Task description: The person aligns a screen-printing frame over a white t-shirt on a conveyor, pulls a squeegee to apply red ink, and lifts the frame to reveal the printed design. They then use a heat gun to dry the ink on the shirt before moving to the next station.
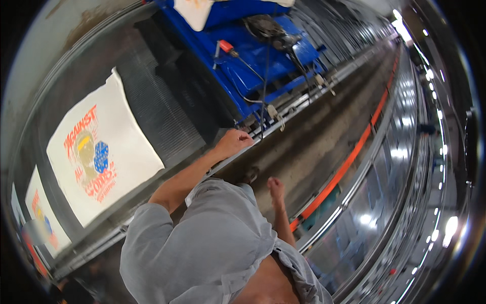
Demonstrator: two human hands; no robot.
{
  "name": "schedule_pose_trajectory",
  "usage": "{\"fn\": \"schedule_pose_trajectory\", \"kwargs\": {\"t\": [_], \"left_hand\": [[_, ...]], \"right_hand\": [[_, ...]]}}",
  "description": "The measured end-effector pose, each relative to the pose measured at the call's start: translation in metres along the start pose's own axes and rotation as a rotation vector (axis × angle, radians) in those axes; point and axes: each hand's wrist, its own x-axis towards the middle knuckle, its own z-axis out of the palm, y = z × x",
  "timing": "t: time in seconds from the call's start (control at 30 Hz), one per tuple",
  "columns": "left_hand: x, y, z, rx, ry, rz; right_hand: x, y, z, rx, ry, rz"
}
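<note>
My left hand [232,144] is beside the metal rail [240,156] along the edge of the long printing table, just short of the blue unit. Its fingers are curled, with nothing visible in them; whether it touches the rail is hard to tell. On the dark bed left of that hand lies a white fabric panel [132,147] with a red, gold and blue print. My right hand [276,187] hangs over the aisle on my right, fingers folded in, nothing visible in it.
A blue printing carriage [243,76] straddles the table ahead, carrying a red-handled tool [226,46], a dark clamp-like part [266,28] and hanging cables. Another printed panel [48,218] lies further left. The narrow aisle [319,137] runs ahead, bordered by an orange rail [354,152] and a second long table [385,172].
</note>
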Motion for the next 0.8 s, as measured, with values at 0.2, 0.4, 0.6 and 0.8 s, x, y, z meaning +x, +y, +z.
{"fn": "schedule_pose_trajectory", "kwargs": {"t": [0.2, 0.4, 0.6, 0.8], "left_hand": [[0.008, -0.013, -0.003, -0.416, 0.381, -0.085], [-0.024, -0.008, 0.038, -0.753, 1.209, -0.198], [-0.076, 0.017, 0.139, -0.886, 1.751, -0.291], [-0.095, 0.022, 0.211, -0.902, 1.726, -0.506]], "right_hand": [[0.228, -0.189, -0.055, -0.142, -0.059, -0.370], [0.376, -0.352, -0.040, -0.569, 0.024, -0.939], [0.432, -0.394, 0.005, -0.741, 0.065, -0.972], [0.476, -0.406, 0.011, -0.806, -0.032, -0.922]]}}
